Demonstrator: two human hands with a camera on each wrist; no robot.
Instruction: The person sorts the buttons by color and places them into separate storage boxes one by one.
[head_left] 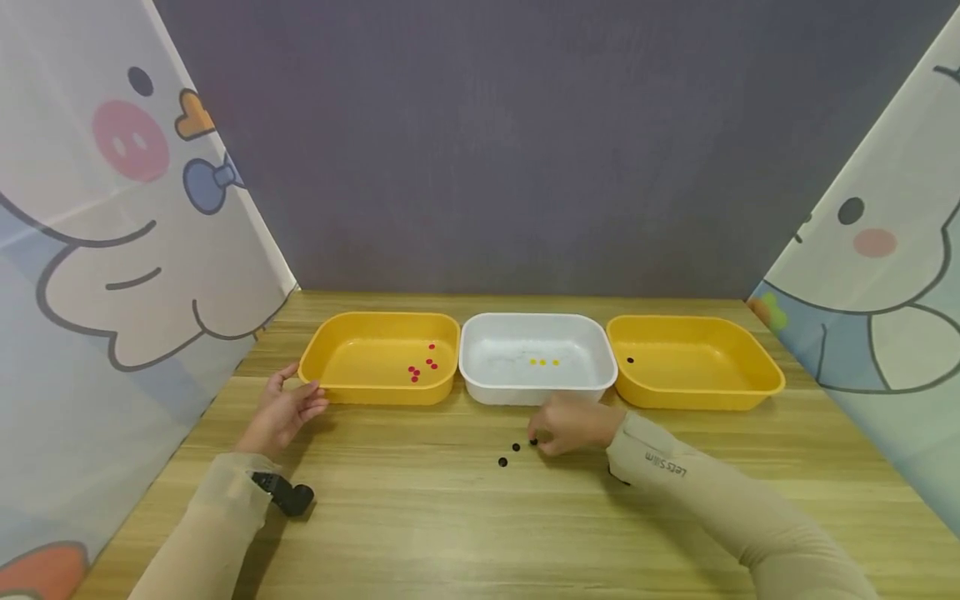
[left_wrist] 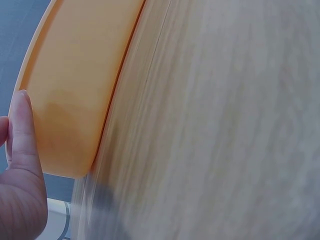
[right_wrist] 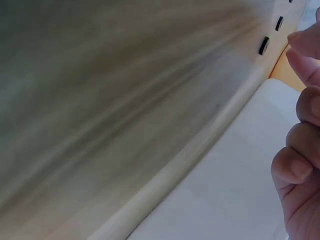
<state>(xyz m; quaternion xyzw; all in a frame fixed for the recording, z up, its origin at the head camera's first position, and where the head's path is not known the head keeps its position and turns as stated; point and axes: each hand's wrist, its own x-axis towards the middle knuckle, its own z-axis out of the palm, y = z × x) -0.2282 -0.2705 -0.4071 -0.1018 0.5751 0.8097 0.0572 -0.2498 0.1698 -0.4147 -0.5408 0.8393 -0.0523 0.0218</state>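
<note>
In the head view, my right hand [head_left: 572,423] is low over the table, thumb and index fingertips right by the nearest of three small black discs [head_left: 503,462] lying in a slanting row. In the right wrist view, its thumb and index tips stand slightly apart, the other fingers are bent, and the nearest black disc [right_wrist: 264,46] lies beside the fingertips on the table. My left hand [head_left: 283,410] touches the front left corner of the left yellow tray [head_left: 381,396]. One straight finger lies against the tray's wall [left_wrist: 70,100] in the left wrist view.
A white tray [head_left: 536,395] stands between the two yellow ones, with three yellow discs [head_left: 543,362] inside. Several red discs [head_left: 415,372] lie in the left tray. The right yellow tray [head_left: 701,400] holds one black disc [head_left: 630,361]. A grey wall [head_left: 517,167] rises behind.
</note>
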